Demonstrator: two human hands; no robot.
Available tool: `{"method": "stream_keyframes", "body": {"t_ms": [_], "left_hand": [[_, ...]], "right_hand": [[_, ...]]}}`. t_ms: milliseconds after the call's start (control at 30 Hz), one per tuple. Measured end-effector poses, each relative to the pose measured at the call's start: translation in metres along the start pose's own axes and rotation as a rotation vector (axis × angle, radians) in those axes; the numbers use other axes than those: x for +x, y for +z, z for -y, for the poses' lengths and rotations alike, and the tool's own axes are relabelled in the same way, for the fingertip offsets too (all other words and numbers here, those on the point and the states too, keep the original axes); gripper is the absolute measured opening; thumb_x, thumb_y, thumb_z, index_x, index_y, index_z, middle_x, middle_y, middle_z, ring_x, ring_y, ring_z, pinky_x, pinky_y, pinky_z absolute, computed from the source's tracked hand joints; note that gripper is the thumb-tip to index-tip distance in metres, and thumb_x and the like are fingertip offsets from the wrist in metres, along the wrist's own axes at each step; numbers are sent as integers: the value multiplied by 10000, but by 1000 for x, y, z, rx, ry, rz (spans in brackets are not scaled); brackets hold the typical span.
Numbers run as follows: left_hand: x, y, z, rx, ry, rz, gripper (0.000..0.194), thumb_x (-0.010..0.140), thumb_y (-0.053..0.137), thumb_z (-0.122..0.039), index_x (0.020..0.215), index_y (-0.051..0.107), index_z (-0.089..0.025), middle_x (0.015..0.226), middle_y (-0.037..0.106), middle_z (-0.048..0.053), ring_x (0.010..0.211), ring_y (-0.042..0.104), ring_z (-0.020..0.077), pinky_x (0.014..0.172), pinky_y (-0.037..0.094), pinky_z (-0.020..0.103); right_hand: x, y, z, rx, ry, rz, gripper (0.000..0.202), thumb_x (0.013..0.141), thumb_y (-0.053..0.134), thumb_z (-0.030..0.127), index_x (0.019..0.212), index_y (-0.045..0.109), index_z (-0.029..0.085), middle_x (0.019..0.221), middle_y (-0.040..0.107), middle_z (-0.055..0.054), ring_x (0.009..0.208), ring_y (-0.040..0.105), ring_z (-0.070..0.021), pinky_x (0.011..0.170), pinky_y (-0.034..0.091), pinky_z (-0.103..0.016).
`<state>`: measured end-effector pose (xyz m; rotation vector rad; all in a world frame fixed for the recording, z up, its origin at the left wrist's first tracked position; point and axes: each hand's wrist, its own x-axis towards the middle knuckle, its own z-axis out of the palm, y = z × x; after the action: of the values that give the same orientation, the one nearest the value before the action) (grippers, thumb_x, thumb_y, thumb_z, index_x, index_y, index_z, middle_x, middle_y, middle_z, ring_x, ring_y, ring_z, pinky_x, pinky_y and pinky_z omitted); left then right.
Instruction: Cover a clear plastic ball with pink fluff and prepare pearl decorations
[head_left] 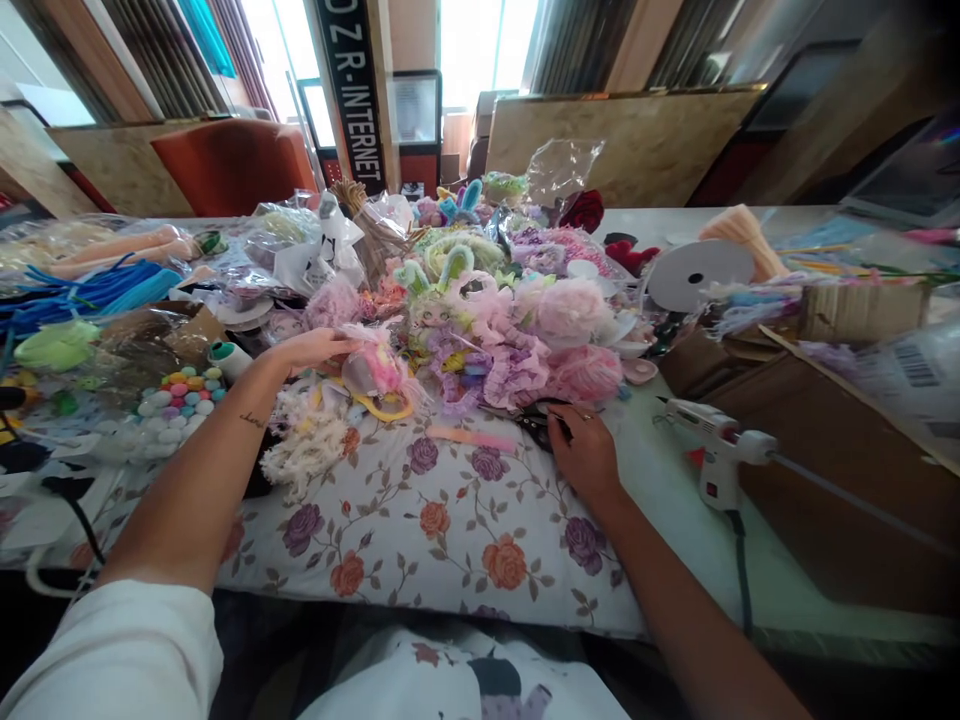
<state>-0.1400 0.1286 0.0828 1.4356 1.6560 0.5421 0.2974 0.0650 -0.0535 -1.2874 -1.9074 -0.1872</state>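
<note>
- Scissors (534,424) with black handles lie right of center frame, the right hand (589,455) curled at them; whether its grip is closed cannot be told.
- At center left, the left hand (322,350) reaches to a fluffy pink piece (386,365), fingertips against it, grip unclear.
- Peach strip (472,438) rests between the hands on floral cloth (457,520).
- Glue gun (712,455) sits at right.

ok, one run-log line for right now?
left hand: touching pink fluffy piece | right hand: on black tool | rest: glue gun, white spool, floral cloth
</note>
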Motion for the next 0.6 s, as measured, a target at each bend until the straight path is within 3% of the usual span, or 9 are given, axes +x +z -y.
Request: {"method": "stream_keyframes", "body": {"t_ms": [100,200,267,367,500,533,600], "left_hand": [[-11,-18,-2,58,2,-60,523,619,786,-503,979,711,-132,1016,733,118,880,689,246,732,573,322],[-27,-27,-7,151,71,-320,405,692,709,-388,954,692,-80,834,713,51,737,647,168,770,552,335],[-41,-24,-18,170,138,-502,365,769,598,-329,1002,666,-55,737,663,-4,680,586,105,828,526,345],[-69,-5,-42,204,229,-737,332,789,539,-346,979,676,-111,679,609,-62,640,569,74,782,516,299],[-101,27,-66,206,391,-889,240,808,448,-290,706,620,-156,573,552,-76,598,544,74,690,473,234],[-106,35,-66,168,457,-914,248,804,417,-250,613,550,-162,534,513,-72,580,531,77,663,457,225],[-111,53,-58,95,610,-840,282,809,409,-219,531,432,-179,513,476,-67,552,511,84,620,434,225]], "right_hand": [[0,1,-1,18,15,13,269,903,479,248,997,706,139,954,733,-140,885,663,-278,815,552,-457],[0,1,-1,27,31,31,271,903,470,240,997,708,151,957,731,-134,902,662,-272,835,547,-458],[0,0,1,21,39,51,267,904,469,232,998,709,160,958,730,-127,910,660,-262,844,546,-445],[-1,-3,6,-1,48,81,261,910,472,224,1001,708,161,964,726,-125,930,650,-257,854,543,-426],[0,-6,10,-12,63,102,250,909,474,195,992,707,157,958,720,-122,931,642,-248,859,540,-400],[0,-6,10,-8,66,104,248,907,475,189,991,707,156,957,719,-123,931,641,-247,857,540,-397],[0,-7,12,7,72,105,247,904,476,182,987,706,157,955,717,-126,934,637,-249,854,542,-400]]}}
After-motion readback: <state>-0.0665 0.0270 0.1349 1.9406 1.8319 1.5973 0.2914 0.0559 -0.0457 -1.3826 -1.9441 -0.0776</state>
